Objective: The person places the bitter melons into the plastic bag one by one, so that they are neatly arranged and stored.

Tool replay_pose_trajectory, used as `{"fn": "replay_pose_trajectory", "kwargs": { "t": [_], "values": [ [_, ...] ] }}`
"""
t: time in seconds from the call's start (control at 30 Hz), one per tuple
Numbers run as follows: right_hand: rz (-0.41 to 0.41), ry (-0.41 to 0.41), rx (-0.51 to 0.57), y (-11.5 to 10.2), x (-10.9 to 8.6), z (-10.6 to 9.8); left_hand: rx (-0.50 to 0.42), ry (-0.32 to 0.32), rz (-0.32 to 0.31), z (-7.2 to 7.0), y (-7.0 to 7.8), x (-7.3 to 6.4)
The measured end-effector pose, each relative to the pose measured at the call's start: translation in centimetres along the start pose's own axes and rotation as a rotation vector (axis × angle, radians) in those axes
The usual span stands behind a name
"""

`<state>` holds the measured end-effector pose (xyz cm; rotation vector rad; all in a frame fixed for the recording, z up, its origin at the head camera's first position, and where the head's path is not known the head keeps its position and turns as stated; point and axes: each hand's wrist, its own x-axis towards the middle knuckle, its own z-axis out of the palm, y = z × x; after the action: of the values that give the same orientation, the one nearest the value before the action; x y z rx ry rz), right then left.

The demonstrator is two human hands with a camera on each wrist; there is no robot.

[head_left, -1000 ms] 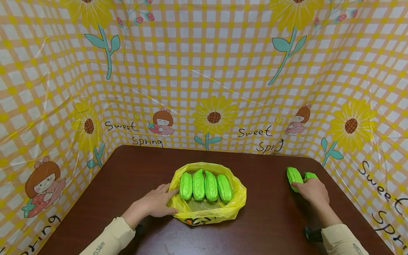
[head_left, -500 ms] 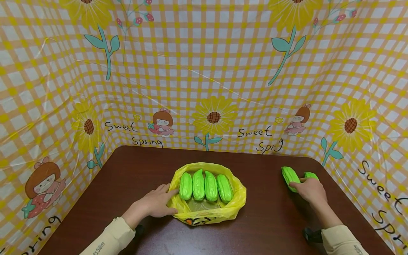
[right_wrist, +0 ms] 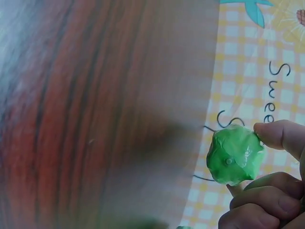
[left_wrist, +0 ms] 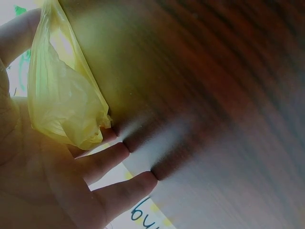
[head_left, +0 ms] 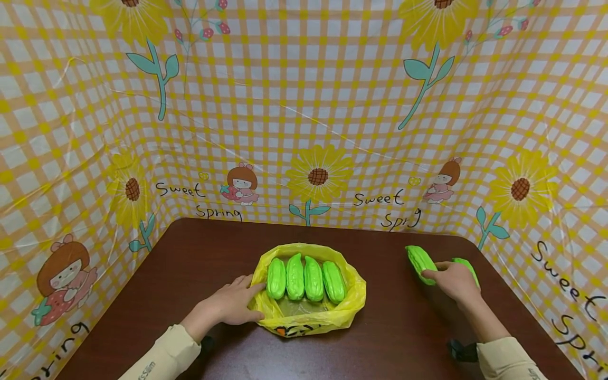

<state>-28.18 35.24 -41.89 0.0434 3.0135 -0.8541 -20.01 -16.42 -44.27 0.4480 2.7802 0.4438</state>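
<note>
A yellow plastic bag (head_left: 353, 295) stands on the table with its mouth spread wide. Several bright green bitter melons (head_left: 295, 278) lie side by side in it. My left hand (head_left: 233, 302) rests at the bag's left side, fingers extended; in the left wrist view, fingertips meet the table beside the yellow plastic. On the right, my right hand (head_left: 456, 282) pinches another green bitter melon (head_left: 420, 264) between thumb and fingers. The right wrist view shows this held bitter melon (right_wrist: 234, 155) end-on, above the table. One more bitter melon (head_left: 467, 268) lies behind the right hand, partly hidden.
The dark brown table (head_left: 389, 327) has rounded far corners. A checked, flower-printed cloth (head_left: 318, 95) walls it in at the back and on both sides. Below each sleeve a dark strap or device (head_left: 463, 350) is partly visible.
My right hand has moved left with the bitter melon it holds, away from the other one on the right, which shows more now. The left hand and the bag have stayed put.
</note>
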Motion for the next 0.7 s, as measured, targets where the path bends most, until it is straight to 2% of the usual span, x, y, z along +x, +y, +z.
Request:
{"fn": "replay_pose_trajectory", "kwargs": {
  "t": [0.7],
  "values": [
    [-0.084,-0.069,0.095,-5.5,-1.5,0.3,-0.004,-0.009,0.002,0.0,-0.2,0.1]
  ]
}}
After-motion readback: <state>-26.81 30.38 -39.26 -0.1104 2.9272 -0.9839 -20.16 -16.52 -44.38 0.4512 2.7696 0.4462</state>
